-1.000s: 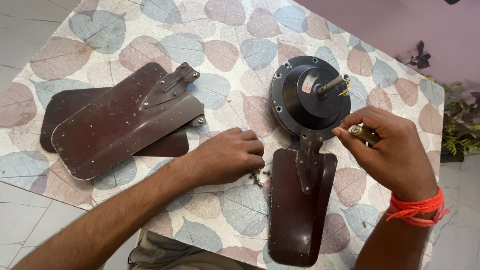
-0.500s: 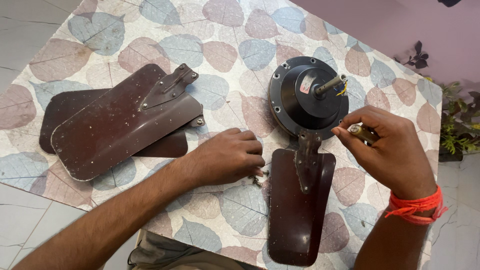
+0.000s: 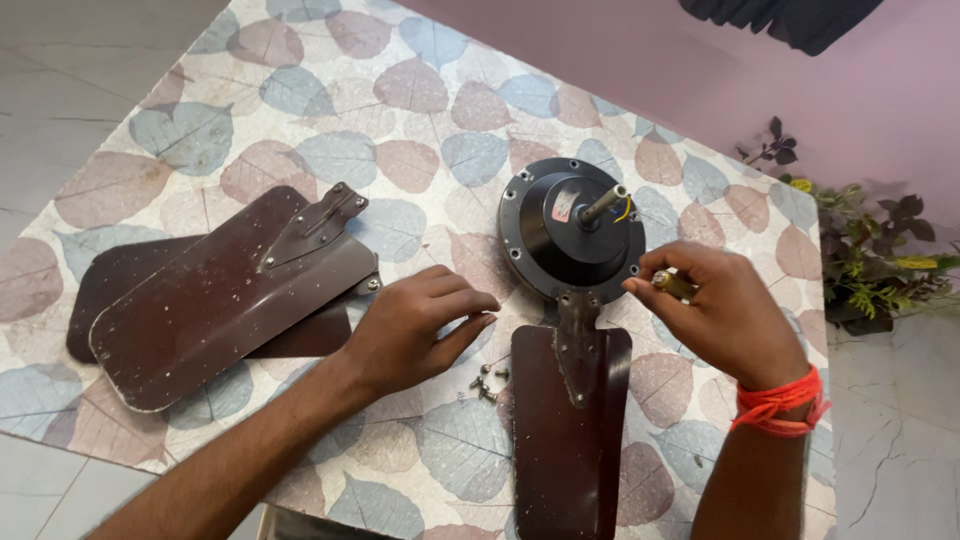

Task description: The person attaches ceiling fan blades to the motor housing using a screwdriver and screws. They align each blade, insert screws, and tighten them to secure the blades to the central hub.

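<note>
Two hands of mine are over the desk [image 3: 150, 170], which wears a cloth printed with pale leaves. My left hand [image 3: 415, 325] lies palm down near the middle, fingers loosely curled and gripping nothing, its fingertips pointing toward three o'clock. Just beyond them, at about five o'clock from the knuckles, a small heap of screws [image 3: 485, 380] sits on the cloth, close to my fingers but not touching them as far as I can see.

My right hand [image 3: 715, 310] is closed around a small brass-coloured tool [image 3: 675, 284], pinched between thumb and forefinger; only its end pokes out, so I cannot tell what kind it is. An orange thread band [image 3: 780, 405] circles that wrist.

The round black fan motor [image 3: 560, 235] rests at twelve o'clock from the screws, its short shaft [image 3: 603, 203] sticking up with a bit of yellow wire beside it. My right fingertips are just beside its rim at four o'clock.

One dark brown fan blade [image 3: 570, 440] is joined to the motor's rim at six o'clock by its metal bracket [image 3: 578, 340] and runs straight toward me, lying between my two forearms.

Two more brown blades [image 3: 215, 310] are stacked loose at nine o'clock from my left hand, the upper one lying slantwise over the lower, its bracket pointing toward one o'clock.

A potted green plant [image 3: 870, 260] stands on the floor by the pink wall at three o'clock.
</note>
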